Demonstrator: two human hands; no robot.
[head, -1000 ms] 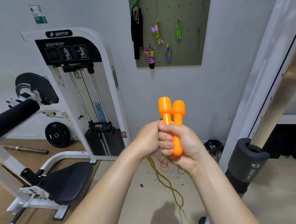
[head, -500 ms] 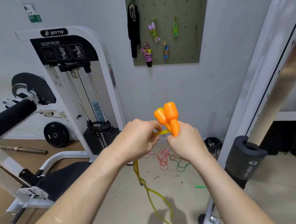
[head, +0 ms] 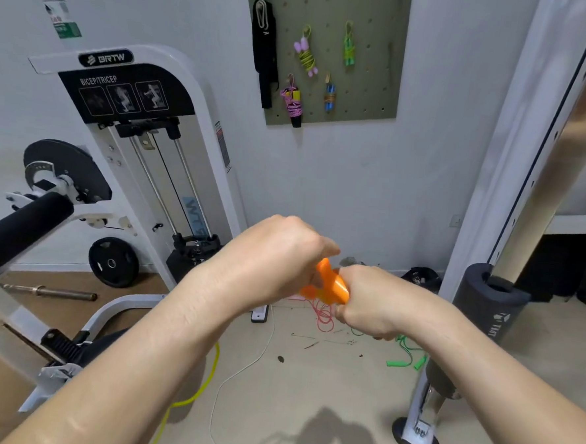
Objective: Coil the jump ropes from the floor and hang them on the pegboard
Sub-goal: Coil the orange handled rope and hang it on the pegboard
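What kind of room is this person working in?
Most likely a small gym or workout room: a bicep/tricep weight-stack machine, a weight plate by the wall, and a pegboard hung with coiled jump ropes.

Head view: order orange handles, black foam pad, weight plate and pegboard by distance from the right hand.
1. Orange handles, gripped in the right hand.
2. Black foam pad, on the post just right.
3. Weight plate, low left, and pegboard, high on the wall: too close to call.
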